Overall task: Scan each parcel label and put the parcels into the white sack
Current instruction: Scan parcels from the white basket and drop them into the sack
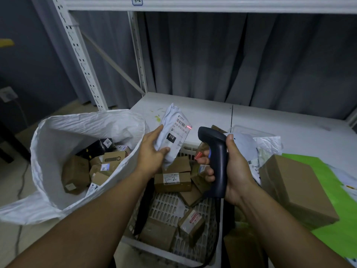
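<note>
My left hand [151, 151] grips a soft white mailer parcel [172, 130] by its lower part, label facing me. A red scan line glows on the label's upper right corner. My right hand [229, 171] holds a dark handheld scanner [216, 151], its head pointed at that label, a finger on the trigger. The white sack [50, 144] stands open at the left with several small cardboard boxes and a black parcel inside. Below my hands a white plastic basket [168, 207] holds several more brown boxes.
A larger cardboard box [295, 188] lies on a green sheet [340, 229] at the right. White mailers [266, 146] are piled behind the scanner on the white shelf board [270, 117]. Metal rack uprights [81, 55] and a grey curtain stand behind.
</note>
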